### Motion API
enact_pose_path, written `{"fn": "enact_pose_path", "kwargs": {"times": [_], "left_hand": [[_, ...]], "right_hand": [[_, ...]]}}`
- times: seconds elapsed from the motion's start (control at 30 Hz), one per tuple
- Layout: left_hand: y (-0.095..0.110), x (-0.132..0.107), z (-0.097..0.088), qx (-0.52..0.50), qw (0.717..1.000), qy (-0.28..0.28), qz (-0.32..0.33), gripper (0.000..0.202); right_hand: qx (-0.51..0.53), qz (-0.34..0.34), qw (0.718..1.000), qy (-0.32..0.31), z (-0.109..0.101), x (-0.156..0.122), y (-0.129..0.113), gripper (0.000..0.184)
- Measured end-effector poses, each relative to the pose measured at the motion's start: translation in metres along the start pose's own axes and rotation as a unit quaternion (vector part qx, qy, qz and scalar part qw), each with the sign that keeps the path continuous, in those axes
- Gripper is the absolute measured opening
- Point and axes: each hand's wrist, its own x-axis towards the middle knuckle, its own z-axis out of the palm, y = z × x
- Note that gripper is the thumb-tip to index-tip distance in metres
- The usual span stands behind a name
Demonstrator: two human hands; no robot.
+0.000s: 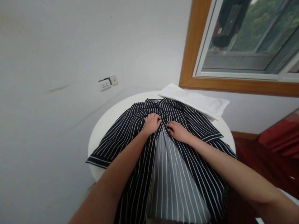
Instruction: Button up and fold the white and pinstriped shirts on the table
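Two half-curled hands, left [152, 123], right [179, 132], grip unclear, are seemingly aligning the pinstriped shirt's [173, 111] six-o'clock opening [170, 177], next needing even pinching.

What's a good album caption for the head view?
Left hand and right hand on a striped garment spread across a white table, white cloth at the far edge.

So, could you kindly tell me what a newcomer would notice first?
The black-and-white striped fabric garment would likely stand out, spread over the round white table beneath the left hand and right hand. Next come the flat white cloth at the table's far right edge and the wood-framed glass window at upper right.
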Motion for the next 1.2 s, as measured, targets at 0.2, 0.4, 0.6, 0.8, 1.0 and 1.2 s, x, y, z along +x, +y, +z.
{"fn": "enact_pose_path", "kwargs": {"times": [0.2,0.4,0.6,0.8,1.0,1.2], "left_hand": [[0.000,0.012,-0.001,0.036,0.999,0.028,0.001,0.020],[0.008,0.018,-0.027,0.112,0.993,0.005,0.023,0.025],[0.015,0.000,-0.046,0.100,0.990,-0.101,0.016,0.026],[0.018,-0.024,-0.026,0.055,0.995,-0.080,0.000,0.018],[0.015,-0.027,-0.023,0.033,0.997,-0.075,0.009,0.021],[0.017,-0.027,-0.027,0.044,0.994,-0.100,0.016,0.019]], "right_hand": [[0.006,-0.049,0.999,0.015,0.014,0.012,0.023,0.043],[-0.002,-0.090,0.995,0.039,0.015,0.041,0.039,0.041],[0.030,-0.109,0.991,0.069,0.021,0.048,0.045,0.037],[0.047,-0.108,0.980,0.158,0.008,0.043,0.039,0.029],[0.064,-0.017,0.994,0.084,-0.008,0.027,0.015,0.017],[0.008,0.050,0.998,0.038,-0.004,0.019,-0.001,0.020]]}}
